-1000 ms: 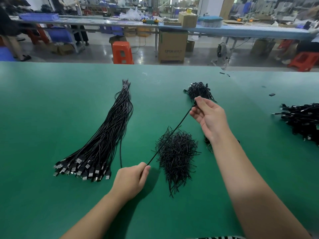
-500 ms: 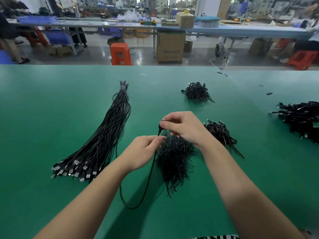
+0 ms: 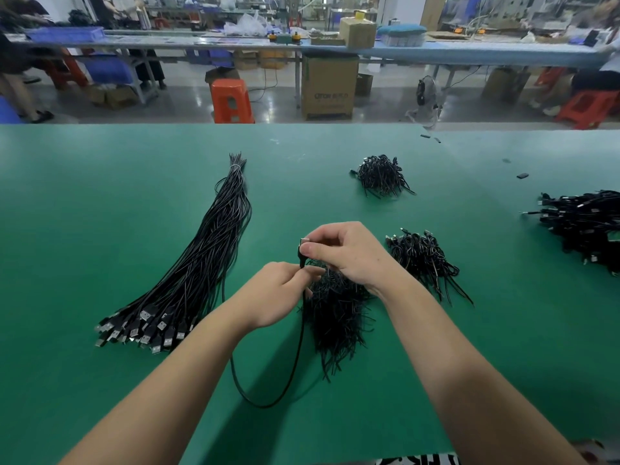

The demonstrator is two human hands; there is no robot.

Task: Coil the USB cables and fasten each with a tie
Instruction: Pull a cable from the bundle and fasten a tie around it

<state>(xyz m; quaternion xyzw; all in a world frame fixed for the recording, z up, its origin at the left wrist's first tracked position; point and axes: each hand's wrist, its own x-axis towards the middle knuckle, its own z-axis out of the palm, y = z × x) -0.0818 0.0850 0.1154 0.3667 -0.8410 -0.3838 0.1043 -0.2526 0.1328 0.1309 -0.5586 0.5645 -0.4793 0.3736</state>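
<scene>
A single black USB cable (image 3: 295, 370) hangs in a loop between my hands and droops toward me over the green table (image 3: 100, 229). My right hand (image 3: 345, 253) pinches its connector end between thumb and fingers. My left hand (image 3: 275, 297) pinches the cable just below that. Under my hands lies a heap of black ties (image 3: 335, 317). A long bundle of straight USB cables (image 3: 201, 263) lies to the left, plugs toward me.
Two small piles of coiled cables sit at the centre back (image 3: 382, 176) and right of my hands (image 3: 422, 260). A larger black cable pile (image 3: 587, 223) lies at the right edge. Small black bits (image 3: 522, 176) dot the far right. Beyond the table are stools, boxes and benches.
My hands came together: the right hand moved from the far pile back toward me, the left rose to meet it. The taut cable now sags in a loop.
</scene>
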